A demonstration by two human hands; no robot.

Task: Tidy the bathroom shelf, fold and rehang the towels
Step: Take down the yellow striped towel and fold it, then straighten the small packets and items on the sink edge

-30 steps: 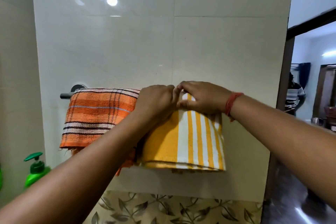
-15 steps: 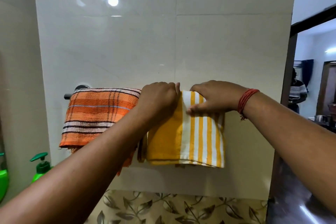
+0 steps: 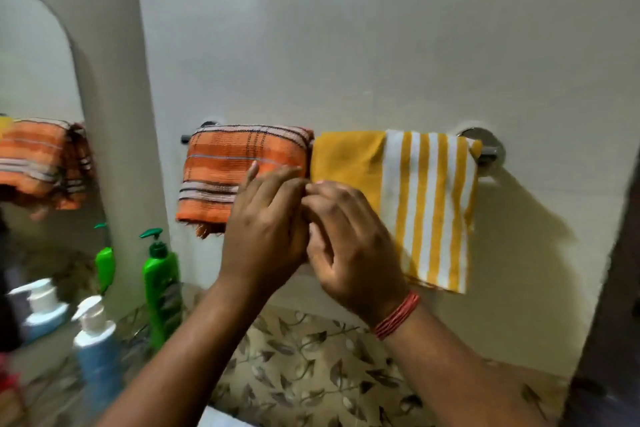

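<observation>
Arched mirror (image 3: 34,80) at left; red thread band (image 3: 398,315) on wrist; leaf-patterned tile strip (image 3: 311,357) below wall.

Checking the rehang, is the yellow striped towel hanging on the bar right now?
Yes, the yellow striped towel is draped over the towel bar.

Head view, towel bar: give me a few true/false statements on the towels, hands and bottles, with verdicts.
1. The orange plaid woven towel hangs on the chrome wall-mounted towel bar, left of the yellow and white striped towel. True.
2. The left hand grips the orange towel. False: both hands are off the towels, in front of them, and the right hand holds nothing either.
3. The yellow striped towel lies on the counter. False: it hangs on the bar.
4. A green plastic pump bottle stands upright, below and left of the orange towel. True.
5. The right wrist wears red thread bands. True.
</observation>
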